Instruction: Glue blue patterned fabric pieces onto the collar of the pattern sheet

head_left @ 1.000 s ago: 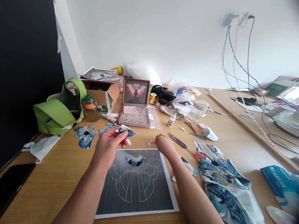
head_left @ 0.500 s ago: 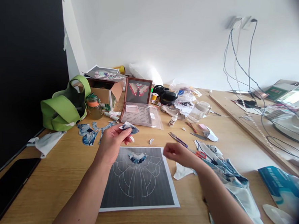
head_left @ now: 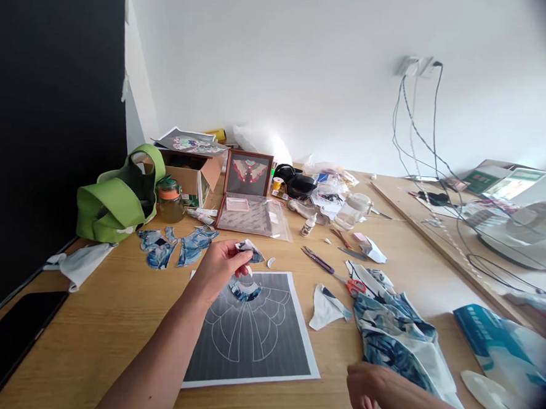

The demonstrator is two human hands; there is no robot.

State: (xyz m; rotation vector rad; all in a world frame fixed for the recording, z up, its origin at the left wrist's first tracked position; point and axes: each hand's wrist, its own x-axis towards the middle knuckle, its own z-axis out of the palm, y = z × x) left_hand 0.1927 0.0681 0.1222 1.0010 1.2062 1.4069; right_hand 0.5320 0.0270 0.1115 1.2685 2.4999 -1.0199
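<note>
Pinched between the fingers of my left hand [head_left: 225, 268] is a small blue and white fabric piece [head_left: 250, 250], above the top of the printed sheet. The dark sheet [head_left: 246, 338] shows a white outline of a winged shape, and a blue collar-shaped fabric piece [head_left: 244, 291] lies on its upper part. My right hand [head_left: 370, 392] is low on the right, its fingers curled, near the large blue and white cloth [head_left: 399, 335]; what it holds, if anything, is hidden. A white scrap [head_left: 326, 309] lies right of the sheet.
Cut blue pieces [head_left: 196, 244] lie left of my left hand. Purple snips [head_left: 318, 260], red-handled scissors [head_left: 355, 287] and a glue bottle [head_left: 308, 225] lie beyond the sheet. An open frame box [head_left: 249, 173], green bag [head_left: 116, 201] and glass jug [head_left: 353, 210] stand behind.
My right hand has moved from the sheet's upper right corner down and right toward the near edge. My left hand still holds the fabric piece, now slightly lower and further right in view.
</note>
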